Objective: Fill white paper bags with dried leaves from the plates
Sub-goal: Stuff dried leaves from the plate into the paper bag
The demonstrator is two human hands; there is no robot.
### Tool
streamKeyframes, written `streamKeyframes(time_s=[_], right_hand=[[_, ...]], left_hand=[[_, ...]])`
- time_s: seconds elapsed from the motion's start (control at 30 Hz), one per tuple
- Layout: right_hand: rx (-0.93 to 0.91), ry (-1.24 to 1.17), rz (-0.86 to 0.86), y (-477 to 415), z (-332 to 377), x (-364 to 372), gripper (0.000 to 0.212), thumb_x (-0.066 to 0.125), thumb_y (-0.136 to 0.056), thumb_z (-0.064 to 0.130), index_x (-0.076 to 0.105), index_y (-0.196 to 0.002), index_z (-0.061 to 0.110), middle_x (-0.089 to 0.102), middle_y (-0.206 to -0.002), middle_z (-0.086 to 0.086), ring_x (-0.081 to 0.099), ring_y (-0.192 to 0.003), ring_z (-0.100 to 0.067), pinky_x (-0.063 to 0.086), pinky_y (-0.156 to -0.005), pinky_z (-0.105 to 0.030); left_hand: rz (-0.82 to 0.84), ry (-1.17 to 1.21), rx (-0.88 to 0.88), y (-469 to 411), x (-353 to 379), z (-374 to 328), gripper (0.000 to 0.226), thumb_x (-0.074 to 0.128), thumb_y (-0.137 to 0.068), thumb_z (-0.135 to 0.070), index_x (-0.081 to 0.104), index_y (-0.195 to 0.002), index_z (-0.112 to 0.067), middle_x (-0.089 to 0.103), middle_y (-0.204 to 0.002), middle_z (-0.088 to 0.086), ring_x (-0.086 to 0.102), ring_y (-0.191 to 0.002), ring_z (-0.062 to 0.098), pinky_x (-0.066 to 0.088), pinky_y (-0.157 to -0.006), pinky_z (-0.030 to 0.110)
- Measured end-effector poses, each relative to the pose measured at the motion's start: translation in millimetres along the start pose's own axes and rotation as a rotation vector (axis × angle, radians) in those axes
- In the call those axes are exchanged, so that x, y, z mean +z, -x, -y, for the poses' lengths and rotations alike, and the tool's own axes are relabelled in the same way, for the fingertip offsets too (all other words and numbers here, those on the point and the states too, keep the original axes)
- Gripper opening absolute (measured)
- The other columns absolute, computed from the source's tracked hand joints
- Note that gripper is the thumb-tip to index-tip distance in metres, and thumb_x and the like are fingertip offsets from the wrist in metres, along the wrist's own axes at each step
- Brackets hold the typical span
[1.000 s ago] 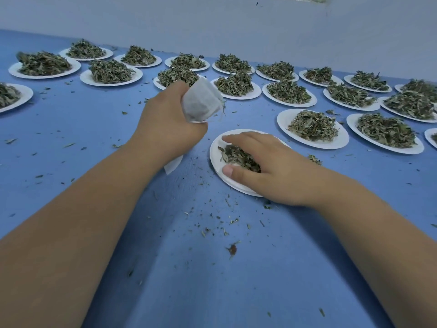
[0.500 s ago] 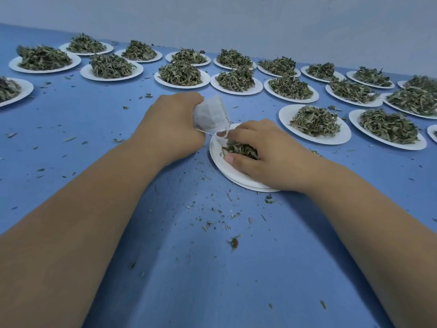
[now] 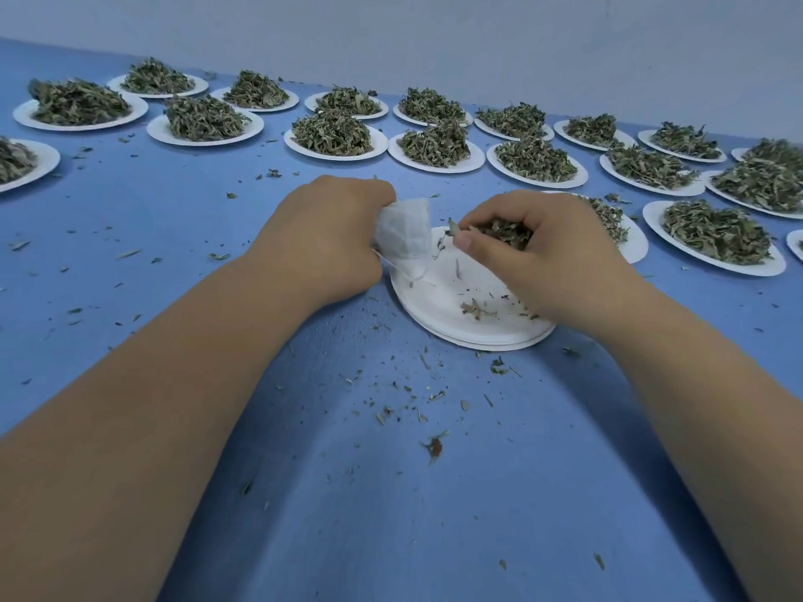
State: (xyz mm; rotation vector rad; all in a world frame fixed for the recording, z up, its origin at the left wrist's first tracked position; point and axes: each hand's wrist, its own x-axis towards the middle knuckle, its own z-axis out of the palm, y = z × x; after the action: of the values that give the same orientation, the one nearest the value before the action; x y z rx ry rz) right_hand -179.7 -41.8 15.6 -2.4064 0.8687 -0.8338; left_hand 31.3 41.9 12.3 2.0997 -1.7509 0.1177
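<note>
- Table (image 3: pixel 391 493): blue surface. The stretch nearest me, between my forearms, carries scattered leaf crumbs (image 3: pixel 434 445).
- Front plate (image 3: pixel 439 297): white, with a second rim showing under it. It is almost bare and holds only a few scraps.
- Left hand (image 3: pixel 321 236): fingers curled tight around the white paper bag (image 3: pixel 402 236). The crumpled bag sits over the plate's left rim.
- Right hand (image 3: pixel 552 254): fingers and thumb pinch a clump of dried leaves (image 3: pixel 504 230) above the front plate, just beside the bag. I cannot tell whether clump and bag touch.
- Partly hidden plate (image 3: pixel 636 247): behind my right hand, with leaves on it.
- Heaped plates (image 3: pixel 334 157): in rows across the far table, each bearing a leaf mound.
- Wall (image 3: pixel 434 36): pale, behind the rows.
</note>
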Motion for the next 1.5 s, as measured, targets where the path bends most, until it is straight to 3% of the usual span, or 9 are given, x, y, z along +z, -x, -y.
streamKeyframes(time_s=[0.17,0.4,0.6,0.73,0.9,1.0,1.13,1.23,1.5], right_hand=[[0.004,-0.137,0.029,0.0,8.1,4.9,0.006,0.078,-0.09,0.032,0.077,-0.095,0.03,0.064,-0.068,0.03,0.059,-0.058,0.006,0.043,-0.054,-0.007],[0.09,-0.218,0.015,-3.0,8.4,5.2,0.031,0.085,-0.079,0.028,0.055,-0.086,0.024,0.073,-0.081,0.012,0.042,-0.045,-0.002,0.038,-0.048,-0.012],[0.179,-0.39,0.105,-5.0,7.5,5.2,0.017,0.087,-0.078,0.017,0.074,-0.089,0.02,0.071,-0.082,0.002,0.064,-0.062,-0.013,0.057,-0.066,-0.036],[0.258,-0.531,0.292,-4.4,3.5,1.3,0.025,0.085,-0.08,0.012,0.079,-0.103,0.021,0.079,-0.098,-0.004,0.074,-0.088,-0.02,0.06,-0.092,-0.04],[0.293,-0.706,0.367,-5.9,1.1,-1.6,0.034,0.069,-0.083,-0.002,0.079,-0.106,0.021,0.076,-0.109,-0.013,0.072,-0.099,-0.029,0.058,-0.093,-0.037],[0.249,-0.615,0.258,-5.1,0.5,1.9,0.031,0.067,-0.092,-0.004,0.076,-0.101,0.024,0.068,-0.092,-0.013,0.066,-0.088,-0.028,0.057,-0.089,-0.034],[0.216,-0.387,0.155,-4.3,0.8,6.7,0.021,0.081,-0.087,0.019,0.065,-0.099,0.025,0.05,-0.057,0.003,0.06,-0.066,-0.021,0.056,-0.074,-0.047],[0.194,-0.373,0.088,-2.9,3.2,9.8,0.021,0.085,-0.081,0.022,0.066,-0.09,0.023,0.059,-0.056,-0.003,0.057,-0.059,-0.021,0.059,-0.075,-0.057],[0.228,-0.624,0.121,-2.4,5.4,6.8,0.021,0.089,-0.068,0.019,0.082,-0.086,0.013,0.078,-0.083,-0.011,0.069,-0.071,-0.017,0.059,-0.078,-0.03]], left_hand=[[0.007,-0.046,0.069,0.9,1.1,-13.2,0.021,0.058,-0.072,-0.009,0.048,-0.084,-0.023,0.054,-0.08,-0.004,0.052,-0.08,0.028,0.041,-0.06,0.034],[-0.036,-0.109,0.143,3.9,-0.6,-24.0,0.024,0.058,-0.073,-0.008,0.048,-0.089,-0.022,0.051,-0.081,-0.003,0.046,-0.077,0.025,0.027,-0.056,0.033],[-0.044,-0.173,0.133,3.9,1.0,-23.7,0.02,0.058,-0.077,-0.013,0.042,-0.082,-0.023,0.048,-0.076,-0.003,0.043,-0.073,0.025,0.026,-0.059,0.033],[-0.032,-0.192,0.117,3.4,2.3,-21.6,0.024,0.059,-0.078,-0.015,0.037,-0.076,-0.024,0.044,-0.073,-0.003,0.043,-0.072,0.025,0.025,-0.056,0.033],[-0.028,-0.187,0.1,3.4,0.6,-21.8,0.017,0.058,-0.076,-0.014,0.046,-0.083,-0.022,0.05,-0.077,-0.003,0.046,-0.074,0.025,0.027,-0.055,0.032],[-0.021,-0.169,0.098,4.0,0.5,-22.4,0.017,0.057,-0.074,-0.013,0.045,-0.082,-0.022,0.051,-0.079,-0.001,0.048,-0.076,0.026,0.03,-0.057,0.032],[-0.014,-0.134,0.112,3.9,2.7,-23.1,0.018,0.057,-0.074,-0.012,0.051,-0.089,-0.021,0.056,-0.085,0.002,0.05,-0.08,0.029,0.035,-0.062,0.034],[-0.023,-0.105,0.11,2.9,3.7,-21.5,0.023,0.058,-0.074,-0.013,0.055,-0.095,-0.019,0.059,-0.088,0.003,0.053,-0.083,0.031,0.041,-0.066,0.036],[-0.003,-0.052,0.11,2.8,4.9,-19.5,0.029,0.061,-0.076,-0.017,0.052,-0.102,-0.026,0.058,-0.086,-0.002,0.053,-0.081,0.027,0.041,-0.063,0.035]])
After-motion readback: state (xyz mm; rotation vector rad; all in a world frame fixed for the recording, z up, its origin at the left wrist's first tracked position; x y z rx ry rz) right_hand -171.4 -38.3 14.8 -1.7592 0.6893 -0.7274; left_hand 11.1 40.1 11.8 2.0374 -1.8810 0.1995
